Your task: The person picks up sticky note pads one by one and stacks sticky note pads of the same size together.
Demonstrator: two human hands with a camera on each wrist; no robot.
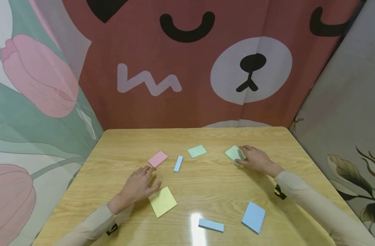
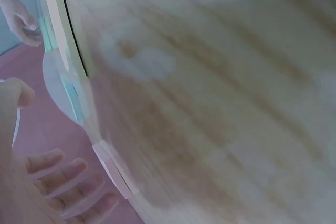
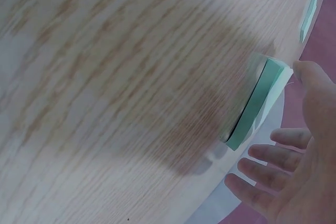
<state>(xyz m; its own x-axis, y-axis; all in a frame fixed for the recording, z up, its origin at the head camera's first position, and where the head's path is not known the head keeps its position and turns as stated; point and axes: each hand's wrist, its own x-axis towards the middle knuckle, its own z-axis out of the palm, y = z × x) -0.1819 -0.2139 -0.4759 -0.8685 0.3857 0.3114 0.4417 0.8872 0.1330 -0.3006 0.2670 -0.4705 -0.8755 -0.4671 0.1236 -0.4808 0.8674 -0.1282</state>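
Note:
My right hand [image 1: 257, 160] is at a thick light-green sticky note pad [image 1: 232, 154] towards the back right of the table. In the right wrist view, thumb and fingers spread loosely about the green pad [image 3: 255, 106], with the thumb close to its top end; whether it touches is unclear. The left hand [image 1: 134, 187] hovers with fingers extended between a square yellow sticky note pad [image 1: 164, 203] and a pink pad [image 1: 158, 158], holding nothing. In the left wrist view its fingers [image 2: 63, 174] are loosely spread, away from the table.
Behind the hands lie a smaller green pad [image 1: 197, 151] and a narrow blue pad [image 1: 178, 164]. Near the front are a blue strip-shaped pad [image 1: 211, 225] and a larger blue pad [image 1: 253, 218]. A printed bear curtain [image 1: 187, 109] hangs along the wooden table's [image 1: 224, 191] back edge.

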